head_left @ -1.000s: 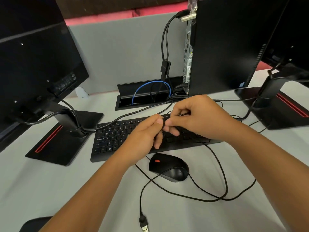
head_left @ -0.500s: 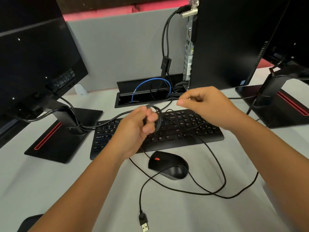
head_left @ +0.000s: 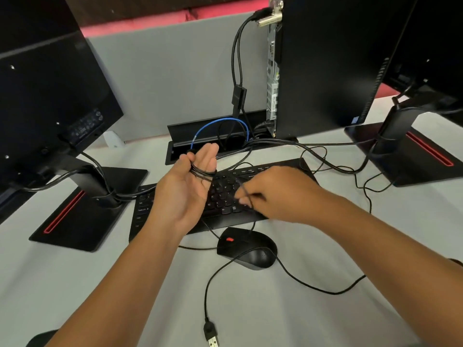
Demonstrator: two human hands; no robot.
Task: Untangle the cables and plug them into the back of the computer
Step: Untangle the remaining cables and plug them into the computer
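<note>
Pale grey surface (head_left: pixel 75 284), grey partition behind. Left hand (head_left: pixel 186 189) is raised palm-up over the black flat keyboard (head_left: pixel 270 176), fingers (head_left: pixel 209 156) extended and spread, with thin black cable loops (head_left: pixel 200 172) wound around them. Right hand (head_left: pixel 278 194) is lowered over the keys, fingers pinched on a cable strand. Black mouse (head_left: pixel 248 247) lies just before the keyboard; a loose USB plug (head_left: pixel 211 335) rests near the front edge. Black computer tower (head_left: pixel 325 58) stands behind, rear ports facing left.

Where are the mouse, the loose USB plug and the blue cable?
mouse (head_left: pixel 250 251), head view, on its black back.
USB plug (head_left: pixel 213 342), head view, on its metal tip.
blue cable (head_left: pixel 220 120), head view, on the top of its arc.
</note>
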